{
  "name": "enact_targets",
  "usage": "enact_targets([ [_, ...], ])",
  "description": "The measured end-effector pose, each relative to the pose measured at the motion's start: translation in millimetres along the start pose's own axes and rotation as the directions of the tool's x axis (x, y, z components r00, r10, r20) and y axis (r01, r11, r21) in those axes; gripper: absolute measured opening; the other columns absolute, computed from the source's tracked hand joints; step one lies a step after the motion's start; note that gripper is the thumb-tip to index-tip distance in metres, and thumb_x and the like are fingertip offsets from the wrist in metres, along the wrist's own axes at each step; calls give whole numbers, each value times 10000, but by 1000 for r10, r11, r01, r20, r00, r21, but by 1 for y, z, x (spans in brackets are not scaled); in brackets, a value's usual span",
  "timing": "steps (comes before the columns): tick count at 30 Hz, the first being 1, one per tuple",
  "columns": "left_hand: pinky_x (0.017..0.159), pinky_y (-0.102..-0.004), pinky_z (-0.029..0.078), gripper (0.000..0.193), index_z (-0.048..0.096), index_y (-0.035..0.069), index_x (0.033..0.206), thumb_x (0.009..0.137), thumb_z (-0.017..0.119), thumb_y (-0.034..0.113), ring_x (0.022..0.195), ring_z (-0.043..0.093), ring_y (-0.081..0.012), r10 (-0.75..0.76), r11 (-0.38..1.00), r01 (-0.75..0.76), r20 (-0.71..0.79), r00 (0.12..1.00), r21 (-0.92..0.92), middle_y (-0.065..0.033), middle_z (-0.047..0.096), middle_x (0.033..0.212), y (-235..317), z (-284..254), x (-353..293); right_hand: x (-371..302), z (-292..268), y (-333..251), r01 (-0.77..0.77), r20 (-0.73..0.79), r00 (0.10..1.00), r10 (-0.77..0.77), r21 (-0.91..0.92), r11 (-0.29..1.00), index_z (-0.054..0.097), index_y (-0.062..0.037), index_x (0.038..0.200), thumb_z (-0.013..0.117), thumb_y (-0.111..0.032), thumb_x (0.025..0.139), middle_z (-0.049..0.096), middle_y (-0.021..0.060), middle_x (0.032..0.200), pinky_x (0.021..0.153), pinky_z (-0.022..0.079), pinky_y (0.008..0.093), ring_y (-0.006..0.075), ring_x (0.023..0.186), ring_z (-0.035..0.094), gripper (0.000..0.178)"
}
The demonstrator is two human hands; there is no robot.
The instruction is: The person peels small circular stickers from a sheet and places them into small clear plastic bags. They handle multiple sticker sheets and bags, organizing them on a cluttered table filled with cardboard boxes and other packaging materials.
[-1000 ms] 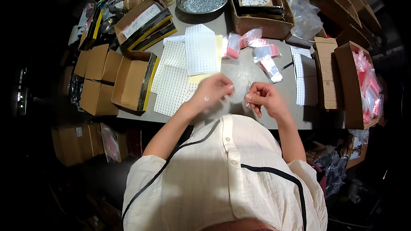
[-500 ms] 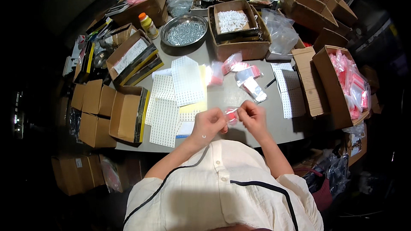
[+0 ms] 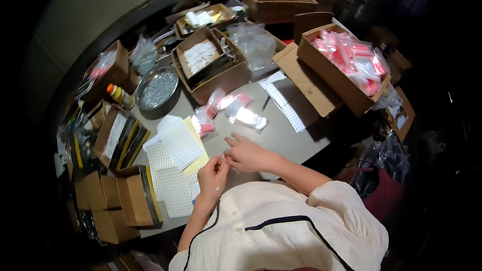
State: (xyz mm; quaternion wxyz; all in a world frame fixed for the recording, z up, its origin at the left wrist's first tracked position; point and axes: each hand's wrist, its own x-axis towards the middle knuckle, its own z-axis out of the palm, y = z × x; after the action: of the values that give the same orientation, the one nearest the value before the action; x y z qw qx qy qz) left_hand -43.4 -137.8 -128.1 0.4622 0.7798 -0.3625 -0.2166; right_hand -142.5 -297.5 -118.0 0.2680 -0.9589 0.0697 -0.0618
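Note:
Just above the front of my shirt, my two hands meet over a small clear plastic bag with a reddish patch, mostly hidden by fingers. My left hand is closed, thumb and fingertips pinching the bag. From the right comes my right hand; its near fingers close on the bag's edge while its far fingers stretch out to the left. Beyond the hands lie clear bags with red strips and a shiny silvery packet. Left of my left hand are printed label sheets.
A metal bowl of small metal parts stands beside a carton of white pieces. Red-striped bags fill a cardboard box at right. Open cartons line the left edge. A dark pen lies near another label sheet.
The view has turned, so the table appears rotated and shifted left. My right hand has come closer to my left, far fingers now stretched out; less of the small bag shows.

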Motion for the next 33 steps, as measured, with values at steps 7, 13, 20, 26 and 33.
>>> enact_targets([
  [7,524,-252,463,212,632,8,835,1002,637,139,563,597,-84,32,985,-28,19,999,-170,-27,628,625,27,2,6,-6,-10,-6,-93,-123,979,161,434,896,716,1,959,653,-241,909,707,213,862,701,531,417,362,778,697,255],
  [13,578,-227,475,134,628,9,969,1008,662,133,626,604,-78,131,977,-139,-58,990,-163,-24,649,767,45,5,20,-16,-25,5,11,-396,898,190,451,892,737,-22,1024,689,-196,896,729,170,888,715,554,383,328,772,711,222],
  [20,842,-327,565,488,520,7,1347,942,721,190,1140,628,-191,-35,726,156,191,981,-669,-112,645,1207,56,-27,42,-26,-54,12,271,-530,835,146,628,729,738,-30,1202,779,-139,896,774,88,999,779,575,273,127,877,730,327],
  [26,760,-291,557,326,611,-24,1212,941,714,123,900,683,-153,42,668,-52,-32,999,-743,-93,706,1069,67,-26,40,-33,-69,8,198,-393,858,330,848,492,728,61,1162,697,-1,937,759,107,1019,839,574,270,147,918,713,235],
  [33,695,-292,571,347,615,-22,1217,934,725,146,857,696,-164,62,723,-25,28,998,-690,-94,710,1029,74,-14,29,-33,-60,32,-34,-97,949,299,914,404,736,62,1103,752,-153,931,756,135,976,839,608,317,203,918,746,276],
])
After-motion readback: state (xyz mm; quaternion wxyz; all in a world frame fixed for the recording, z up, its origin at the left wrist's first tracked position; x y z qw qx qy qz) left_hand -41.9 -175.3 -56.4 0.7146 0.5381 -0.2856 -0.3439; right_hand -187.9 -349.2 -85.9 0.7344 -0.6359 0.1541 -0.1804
